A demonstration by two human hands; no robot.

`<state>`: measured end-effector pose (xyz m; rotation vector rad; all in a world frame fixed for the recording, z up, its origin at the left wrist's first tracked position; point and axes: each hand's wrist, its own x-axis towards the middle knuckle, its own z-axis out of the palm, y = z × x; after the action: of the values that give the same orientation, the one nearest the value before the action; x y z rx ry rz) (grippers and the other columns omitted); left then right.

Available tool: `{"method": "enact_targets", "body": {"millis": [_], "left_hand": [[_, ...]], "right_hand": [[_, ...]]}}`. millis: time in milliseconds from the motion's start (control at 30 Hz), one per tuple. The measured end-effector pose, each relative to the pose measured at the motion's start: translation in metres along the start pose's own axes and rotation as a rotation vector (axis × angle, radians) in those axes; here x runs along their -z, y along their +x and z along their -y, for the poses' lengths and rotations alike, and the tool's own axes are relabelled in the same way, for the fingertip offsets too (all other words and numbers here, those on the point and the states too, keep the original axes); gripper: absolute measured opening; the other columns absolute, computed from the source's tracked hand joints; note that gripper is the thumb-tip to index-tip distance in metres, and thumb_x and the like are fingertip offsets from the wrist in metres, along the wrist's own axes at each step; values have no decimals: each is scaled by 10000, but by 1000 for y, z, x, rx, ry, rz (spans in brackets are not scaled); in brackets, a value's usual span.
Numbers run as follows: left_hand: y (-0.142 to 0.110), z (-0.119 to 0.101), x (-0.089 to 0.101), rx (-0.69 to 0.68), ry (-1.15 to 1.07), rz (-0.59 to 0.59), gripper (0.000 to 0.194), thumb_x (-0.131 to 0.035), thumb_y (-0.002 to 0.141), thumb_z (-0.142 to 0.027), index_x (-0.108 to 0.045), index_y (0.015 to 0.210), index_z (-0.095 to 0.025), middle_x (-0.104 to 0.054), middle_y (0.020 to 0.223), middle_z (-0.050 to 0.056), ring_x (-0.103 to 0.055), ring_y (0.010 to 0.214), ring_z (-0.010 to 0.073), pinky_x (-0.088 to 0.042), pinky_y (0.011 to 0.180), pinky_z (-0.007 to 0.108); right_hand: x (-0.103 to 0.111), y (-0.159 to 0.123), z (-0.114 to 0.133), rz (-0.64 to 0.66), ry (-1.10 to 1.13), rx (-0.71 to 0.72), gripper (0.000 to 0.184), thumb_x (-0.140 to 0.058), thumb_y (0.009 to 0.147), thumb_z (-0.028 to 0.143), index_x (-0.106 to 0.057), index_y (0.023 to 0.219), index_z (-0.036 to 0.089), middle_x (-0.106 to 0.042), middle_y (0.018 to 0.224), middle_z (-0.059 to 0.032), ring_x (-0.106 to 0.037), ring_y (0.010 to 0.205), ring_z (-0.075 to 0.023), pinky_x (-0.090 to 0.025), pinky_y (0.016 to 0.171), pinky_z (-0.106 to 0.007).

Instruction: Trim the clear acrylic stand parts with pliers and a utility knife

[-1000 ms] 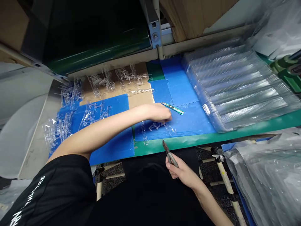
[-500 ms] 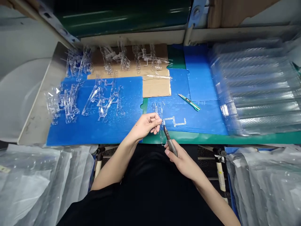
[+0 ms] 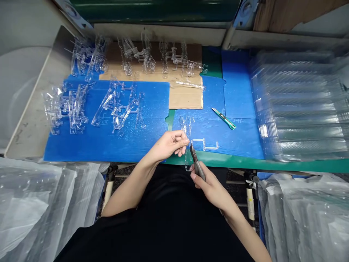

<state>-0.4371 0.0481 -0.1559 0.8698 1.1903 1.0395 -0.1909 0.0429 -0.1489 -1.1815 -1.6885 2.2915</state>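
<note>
Between the thumb and fingers of my left hand (image 3: pixel 174 143) is a clear plastic part (image 3: pixel 187 125), long and narrow, over the front edge of the bench. A thin angled clear sprue (image 3: pixel 204 143) sticks out to the right beside it. My right hand (image 3: pixel 205 178) is wrapped round the grey handles of a pair of side cutters (image 3: pixel 196 160). Their dark jaws point away from me, right by the clear part where the sprue begins. Whether the blades touch the plastic, I cannot tell. A green utility knife (image 3: pixel 224 118) lies beyond, on the blue sheet (image 3: pixel 240 138).
Several clear moulded pieces (image 3: pixel 121 107) lie on the left blue sheet, with more on the cardboard (image 3: pixel 185 98) behind. Stacked clear plastic trays (image 3: pixel 297 112) fill the right side. Wrapped bundles in translucent film stand below the bench at left (image 3: pixel 24 203) and right (image 3: pixel 305 211).
The camera view has shifted slightly. Both hands keep their grips, and the side cutters stay beside the clear part in almost the same position.
</note>
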Motion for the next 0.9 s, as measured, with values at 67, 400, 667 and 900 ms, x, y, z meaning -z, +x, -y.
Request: {"method": "enact_targets", "body": {"millis": [67,400,667,900], "left_hand": [[2,0,0,-4,3,9,433,-803,959,-519,-615,815,-157,-686,640,-4,-594,501,72,-407,487,175],[24,11,-11,51,12,38,455,-805,946,-551,-612,818,-160,-687,642,3,-584,499,73,-399,488,176],[70,14,-24,292,191,74,473,-829,915,-526,-585,747,-158,-669,571,25,-507,421,65,-373,430,172],[79,3,-42,392,334,97,355,-707,1006,-386,-570,757,-174,-670,542,42,-466,367,78,-349,413,196]], "right_hand": [[3,0,0,13,-13,5,230,-562,1099,480,-566,1176,264,-529,989,2,-491,849,-175,-478,789,-321],[22,7,-11,97,374,-46,313,-698,1042,511,-542,1040,239,-399,811,51,-340,663,-113,-316,591,-249],[35,25,-34,78,683,-89,527,-830,887,584,-438,987,248,-363,746,95,-214,584,-64,-147,535,-224],[36,23,-48,37,756,-52,572,-871,844,599,-434,964,250,-361,718,103,-197,568,-57,-148,510,-207]]}}
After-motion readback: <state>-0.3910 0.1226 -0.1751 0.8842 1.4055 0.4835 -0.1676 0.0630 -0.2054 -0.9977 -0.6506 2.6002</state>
